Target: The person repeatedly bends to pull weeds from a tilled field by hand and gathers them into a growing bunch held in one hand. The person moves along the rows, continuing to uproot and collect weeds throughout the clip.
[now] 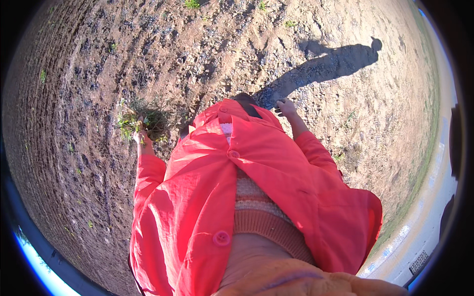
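Observation:
Out to the left, my left hand (142,137) is closed around a bunch of pulled weeds (129,122), with green leaves and thin brownish stems poking out past the fingers. Part of that hand is hidden by the foliage. My right hand (286,107) hangs over the soil on the right, its fingers loosely bent and apart, with nothing visible in them. A red buttoned jacket (197,172) covers my body and arms.
Dry, clumpy brown soil (207,44) spreads all around, with small green weeds (192,3) scattered over it. My shadow (331,66) stretches to the far right. A pale paved strip (429,197) runs along the right edge beyond a grassy border.

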### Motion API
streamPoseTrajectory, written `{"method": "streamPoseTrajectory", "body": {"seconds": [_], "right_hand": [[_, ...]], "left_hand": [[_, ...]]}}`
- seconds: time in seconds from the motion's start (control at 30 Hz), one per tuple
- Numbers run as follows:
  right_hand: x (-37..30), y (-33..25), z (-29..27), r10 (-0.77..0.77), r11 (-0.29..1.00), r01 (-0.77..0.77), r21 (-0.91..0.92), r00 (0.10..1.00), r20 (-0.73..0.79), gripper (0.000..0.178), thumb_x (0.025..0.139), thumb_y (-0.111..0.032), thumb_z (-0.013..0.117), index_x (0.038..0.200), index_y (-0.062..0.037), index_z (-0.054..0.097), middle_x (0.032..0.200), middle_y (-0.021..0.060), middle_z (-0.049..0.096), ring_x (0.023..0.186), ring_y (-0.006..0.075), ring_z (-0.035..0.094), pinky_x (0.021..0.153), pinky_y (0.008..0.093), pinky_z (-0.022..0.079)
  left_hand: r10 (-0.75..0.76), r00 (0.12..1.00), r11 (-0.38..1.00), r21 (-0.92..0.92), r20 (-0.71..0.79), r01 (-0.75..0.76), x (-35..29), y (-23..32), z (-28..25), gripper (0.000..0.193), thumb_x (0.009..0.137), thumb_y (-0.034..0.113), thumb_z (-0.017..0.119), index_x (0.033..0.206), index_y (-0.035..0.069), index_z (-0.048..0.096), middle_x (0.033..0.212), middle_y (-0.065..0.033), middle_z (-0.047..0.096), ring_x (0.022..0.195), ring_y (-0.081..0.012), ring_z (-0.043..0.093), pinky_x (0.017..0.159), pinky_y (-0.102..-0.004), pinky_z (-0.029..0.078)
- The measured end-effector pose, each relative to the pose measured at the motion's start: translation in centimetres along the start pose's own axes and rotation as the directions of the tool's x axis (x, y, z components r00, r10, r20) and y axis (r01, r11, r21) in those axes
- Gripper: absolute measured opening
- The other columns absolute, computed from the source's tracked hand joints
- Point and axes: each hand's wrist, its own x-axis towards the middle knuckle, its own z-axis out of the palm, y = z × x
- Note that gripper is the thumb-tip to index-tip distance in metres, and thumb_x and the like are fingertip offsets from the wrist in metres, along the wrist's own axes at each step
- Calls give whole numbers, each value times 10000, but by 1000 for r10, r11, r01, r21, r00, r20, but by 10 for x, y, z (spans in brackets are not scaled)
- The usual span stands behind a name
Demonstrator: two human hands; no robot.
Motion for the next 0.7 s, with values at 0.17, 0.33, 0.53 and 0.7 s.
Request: {"method": "streamPoseTrajectory", "body": {"seconds": [0.17, 0.33, 0.53, 0.7], "right_hand": [[33, -26, 5, 148, 978, -132, -159, 985, 89, 278, 818, -222, 503, 1029, -52, 565, 824, 78, 611, 647, 169, 599, 546, 315, 507], [107, -74, -18, 175, 982, -169, -79, 981, 82, 239, 834, -229, 487, 981, -50, 543, 789, 63, 600, 634, 163, 588, 524, 305, 475], [231, -172, -40, 159, 985, -158, -75, 987, -1, 235, 798, -189, 502, 985, -53, 544, 788, 66, 602, 592, 167, 581, 505, 328, 479], [283, -316, -51, -117, 992, 117, -55, 993, 9, 232, 796, -173, 510, 971, -37, 577, 741, 61, 607, 585, 137, 576, 485, 286, 469]], "left_hand": [[-12, 993, 1000, 10, 114, 11, 70, 20, 107, 190, 810, 140, 558, 992, 98, 525, 883, 21, 557, 780, -82, 517, 626, -216, 435], [-5, 987, 1000, -7, 159, 7, 132, 30, 208, 197, 805, 138, 565, 993, 92, 529, 883, 18, 561, 777, -86, 523, 623, -221, 440], [14, 985, 1000, -4, 170, -13, 194, 50, 318, 207, 798, 136, 574, 994, 85, 533, 883, 14, 566, 772, -91, 530, 619, -228, 445], [-29, 986, 999, 25, 166, 25, 231, 55, 393, 214, 793, 133, 581, 995, 78, 536, 883, 10, 570, 768, -95, 536, 616, -233, 449]]}}
